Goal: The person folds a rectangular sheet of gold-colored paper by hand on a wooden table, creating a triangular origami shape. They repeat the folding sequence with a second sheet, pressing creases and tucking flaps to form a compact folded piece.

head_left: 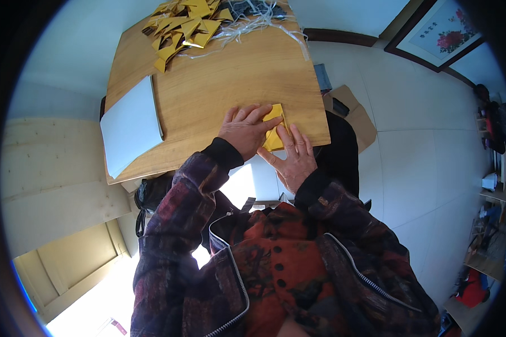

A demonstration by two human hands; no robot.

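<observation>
A folded piece of gold paper (pixel 274 139) lies flat near the front edge of the wooden table (pixel 230 73). My left hand (pixel 247 129) rests on its left side, fingers stretched across the paper. On the lower right of the same paper, my right hand (pixel 296 160) presses down with its fingers spread, the thumb reaching toward the left hand. Neither hand is wrapped round anything. Parts of the gold paper are hidden under the fingers.
At the far left of the table sits a heap of folded gold paper pieces (pixel 194 25). Beside it are tangled clear plastic strips (pixel 253 22). A stack of white sheets (pixel 132 126) lies at the table's left edge. A cardboard box (pixel 354 115) stands on the floor at right.
</observation>
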